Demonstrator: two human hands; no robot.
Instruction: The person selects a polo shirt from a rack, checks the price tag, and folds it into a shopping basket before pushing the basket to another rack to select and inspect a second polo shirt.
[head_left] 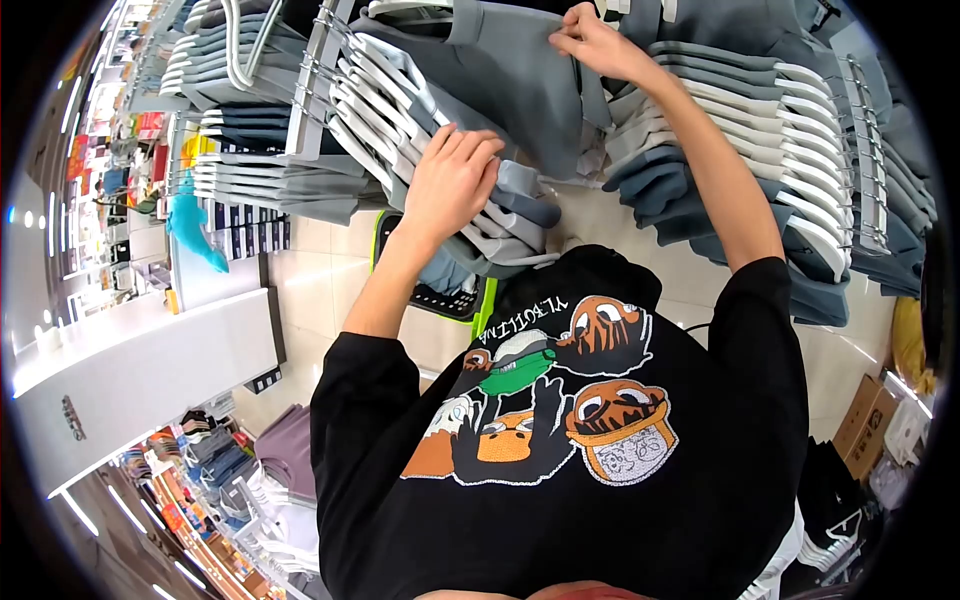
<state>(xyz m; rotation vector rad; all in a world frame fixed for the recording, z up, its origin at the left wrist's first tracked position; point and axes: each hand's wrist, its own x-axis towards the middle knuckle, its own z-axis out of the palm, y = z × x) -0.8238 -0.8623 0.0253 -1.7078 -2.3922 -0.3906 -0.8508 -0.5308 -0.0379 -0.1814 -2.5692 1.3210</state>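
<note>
A dark grey garment point(510, 75) hangs at the top centre, below a white hanger. My right hand point(592, 42) is at its upper right edge, with thumb and fingers pinched on the cloth. My left hand point(455, 180) rests with bent fingers against a row of grey and white garments on hangers point(385, 110); what its fingertips hold is hidden. Below that row hang the garments' light grey and dark lower parts point(515, 225).
Another rack of grey, white and dark blue garments point(740, 120) stands at the right. A black and green basket point(430, 298) holding blue cloth sits on the tiled floor point(320, 290). Folded-looking grey garments point(280, 180) hang at the left, near a white counter point(150, 370).
</note>
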